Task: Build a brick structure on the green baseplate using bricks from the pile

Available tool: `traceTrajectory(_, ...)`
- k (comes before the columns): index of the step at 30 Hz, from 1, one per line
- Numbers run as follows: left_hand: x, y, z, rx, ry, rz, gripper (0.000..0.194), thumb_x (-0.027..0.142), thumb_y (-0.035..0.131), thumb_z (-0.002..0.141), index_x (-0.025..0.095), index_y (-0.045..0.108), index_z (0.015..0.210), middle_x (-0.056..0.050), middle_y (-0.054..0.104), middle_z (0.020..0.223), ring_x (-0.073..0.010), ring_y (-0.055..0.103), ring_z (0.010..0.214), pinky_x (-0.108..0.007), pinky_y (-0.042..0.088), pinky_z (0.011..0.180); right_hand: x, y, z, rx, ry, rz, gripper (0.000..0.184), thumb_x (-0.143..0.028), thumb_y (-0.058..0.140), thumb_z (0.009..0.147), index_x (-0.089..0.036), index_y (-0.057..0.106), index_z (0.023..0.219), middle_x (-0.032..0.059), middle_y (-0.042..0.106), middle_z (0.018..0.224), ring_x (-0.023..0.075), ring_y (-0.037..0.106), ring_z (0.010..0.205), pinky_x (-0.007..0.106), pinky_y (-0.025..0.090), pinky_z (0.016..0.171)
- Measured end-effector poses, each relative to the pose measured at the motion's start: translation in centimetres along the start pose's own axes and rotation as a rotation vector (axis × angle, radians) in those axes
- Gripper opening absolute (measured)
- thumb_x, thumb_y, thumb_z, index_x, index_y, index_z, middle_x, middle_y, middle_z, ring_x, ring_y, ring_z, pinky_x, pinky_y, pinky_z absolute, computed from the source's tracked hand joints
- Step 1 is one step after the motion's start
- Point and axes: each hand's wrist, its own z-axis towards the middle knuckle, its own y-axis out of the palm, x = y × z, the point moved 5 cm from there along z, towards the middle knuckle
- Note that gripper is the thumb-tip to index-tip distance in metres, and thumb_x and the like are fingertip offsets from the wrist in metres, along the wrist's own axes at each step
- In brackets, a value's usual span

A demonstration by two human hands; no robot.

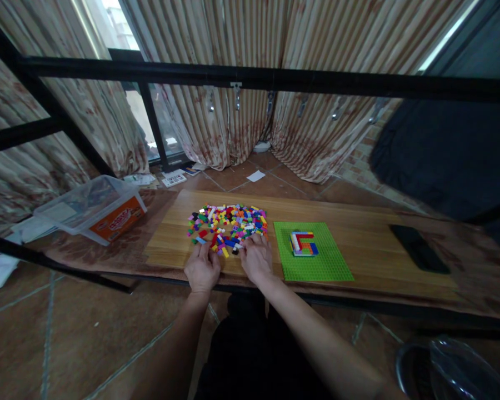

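A loose heap of small multicoloured toy bricks (pixel 233 218) lies on the wooden board in front of me. At the heap's near left edge is my left hand (pixel 202 268), its fingers bent and a little apart, close to a light blue brick (pixel 200 240). My right hand (pixel 257 258) reaches over the near right side of the heap, fingers apart and touching bricks; its fingertips partly hide what lies beneath. Right of it lies a green studded baseplate (pixel 329 261), bearing a low brick build (pixel 303 245) of white, red, orange, blue and yellow pieces.
The wooden board (pixel 370 236) rests on a low cloth-covered table. A clear plastic box (pixel 98 208) with an orange label stands at the left. A black phone (pixel 419 248) lies at the right. A black metal bar (pixel 250 74) crosses ahead, with hanging clips.
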Motion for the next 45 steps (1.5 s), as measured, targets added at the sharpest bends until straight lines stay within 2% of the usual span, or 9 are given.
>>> traceTrajectory(7, 0.0, 0.0, 0.0, 0.000, -0.003, 0.013, 0.031, 0.021, 0.047, 0.084, 0.018, 0.066, 0.108, -0.007, 0.067, 0.096, -0.0197, 0.062, 0.082, -0.029, 0.042, 0.070, 0.7, -0.6, -0.4, 0.061, -0.033, 0.123, 0.013, -0.022, 0.052, 0.089, -0.020, 0.064, 0.085, 0.0075, 0.065, 0.094, 0.0238, 0.054, 0.092, 0.036, 0.038, 0.084)
traceTrajectory(14, 0.0, -0.1, 0.1, 0.009, -0.010, 0.006, 0.031, 0.022, 0.046, 0.085, 0.018, 0.067, 0.108, -0.007, 0.067, 0.097, -0.0201, 0.061, 0.082, -0.029, 0.043, 0.069, 1.1, -0.5, -0.1, 0.040, -0.026, 0.029, 0.017, -0.017, 0.049, 0.088, -0.020, 0.065, 0.085, 0.0071, 0.066, 0.088, 0.0236, 0.054, 0.088, 0.035, 0.038, 0.082)
traceTrajectory(19, 0.0, -0.1, 0.1, -0.006, -0.012, 0.011, 0.031, 0.022, 0.047, 0.085, 0.017, 0.067, 0.108, -0.008, 0.066, 0.094, -0.0203, 0.061, 0.081, -0.030, 0.043, 0.069, 0.5, -0.5, 0.3, -0.006, -0.021, 0.036, 0.017, -0.017, 0.053, 0.086, -0.021, 0.066, 0.095, 0.0088, 0.065, 0.098, 0.0251, 0.053, 0.098, 0.037, 0.038, 0.086)
traceTrajectory(25, 0.0, -0.2, 0.1, 0.012, 0.015, 0.012, 0.031, 0.021, 0.048, 0.084, 0.018, 0.067, 0.108, -0.008, 0.066, 0.094, -0.0202, 0.061, 0.083, -0.029, 0.042, 0.070, -1.7, -0.2, 1.2, -0.017, -0.064, 0.044, 0.019, -0.029, 0.052, 0.089, -0.021, 0.067, 0.099, 0.0093, 0.063, 0.102, 0.0268, 0.050, 0.101, 0.040, 0.039, 0.089)
traceTrajectory(30, 0.0, -0.2, 0.3, 0.016, 0.017, 0.027, 0.031, 0.024, 0.046, 0.086, 0.017, 0.066, 0.108, -0.008, 0.067, 0.097, -0.0204, 0.061, 0.082, -0.029, 0.041, 0.067, -3.1, 0.8, 2.5, -0.041, -0.074, 0.007, 0.017, -0.023, 0.054, 0.086, -0.018, 0.067, 0.095, 0.0107, 0.064, 0.102, 0.0280, 0.052, 0.103, 0.041, 0.040, 0.089)
traceTrajectory(34, 0.0, -0.3, 0.3, 0.021, 0.013, 0.039, 0.032, 0.024, 0.046, 0.086, 0.018, 0.066, 0.109, -0.008, 0.067, 0.098, -0.0207, 0.061, 0.082, -0.029, 0.041, 0.065, -2.8, -0.5, 2.6, 0.019, -0.036, 0.104, 0.018, -0.023, 0.051, 0.087, -0.018, 0.066, 0.097, 0.0100, 0.066, 0.100, 0.0259, 0.056, 0.100, 0.038, 0.041, 0.090)
traceTrajectory(37, 0.1, -0.3, 0.4, 0.029, 0.020, 0.053, 0.031, 0.024, 0.045, 0.086, 0.018, 0.067, 0.108, -0.008, 0.067, 0.095, -0.0214, 0.061, 0.084, -0.029, 0.041, 0.065, -1.1, -2.3, 1.3, 0.062, 0.085, 0.317, 0.019, -0.023, 0.050, 0.087, -0.020, 0.065, 0.100, 0.0059, 0.069, 0.091, 0.0210, 0.061, 0.083, 0.033, 0.046, 0.079)
traceTrajectory(40, 0.1, -0.3, 0.4, 0.043, 0.012, 0.066, 0.030, 0.025, 0.045, 0.087, 0.018, 0.067, 0.106, -0.008, 0.067, 0.094, -0.0212, 0.060, 0.081, -0.030, 0.039, 0.063, 2.3, -3.8, -1.1, 0.100, 0.227, 0.591, 0.016, -0.029, 0.054, 0.084, -0.022, 0.065, 0.095, 0.0013, 0.070, 0.081, 0.0173, 0.062, 0.068, 0.029, 0.047, 0.065)
traceTrajectory(45, -0.2, -0.1, 0.4, 0.046, 0.006, 0.056, 0.030, 0.024, 0.046, 0.086, 0.019, 0.067, 0.107, -0.008, 0.067, 0.095, -0.0203, 0.060, 0.080, -0.029, 0.038, 0.062, 11.0, -6.4, -4.9, 0.289, 0.385, 0.767, 0.019, -0.035, 0.065, 0.076, -0.020, 0.068, 0.088, 0.0046, 0.072, 0.086, 0.0184, 0.066, 0.076, 0.031, 0.051, 0.074)
